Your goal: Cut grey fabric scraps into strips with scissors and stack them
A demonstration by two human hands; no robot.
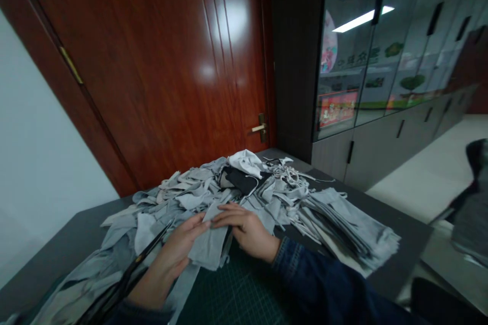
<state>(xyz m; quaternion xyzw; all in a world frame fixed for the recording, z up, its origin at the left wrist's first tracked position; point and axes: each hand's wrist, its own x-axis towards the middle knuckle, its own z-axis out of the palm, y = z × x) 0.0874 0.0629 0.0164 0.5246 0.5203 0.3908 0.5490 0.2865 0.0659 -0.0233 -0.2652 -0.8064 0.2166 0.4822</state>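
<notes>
A grey fabric piece (209, 248) is held up between my two hands, over the near side of the heap. My left hand (178, 245) grips its left edge with thumb and fingers. From the right, my right hand (247, 228) pinches the upper part, its fingertips close to the left thumb. Long dark scissors (138, 260) lie on the cloth beside my left wrist, which hides part of them. Below the fabric is a green gridded cutting mat (238, 289). Grey fabric scraps (183, 198) spread in a loose heap behind and to the left.
A neat stack of folded grey cloth (351, 226) lies at the right of the dark table (409, 236). Black cloth (242, 181) and a white bundle (246, 161) top the heap. Behind are a wooden door (163, 76) and a glass-fronted cabinet (351, 152).
</notes>
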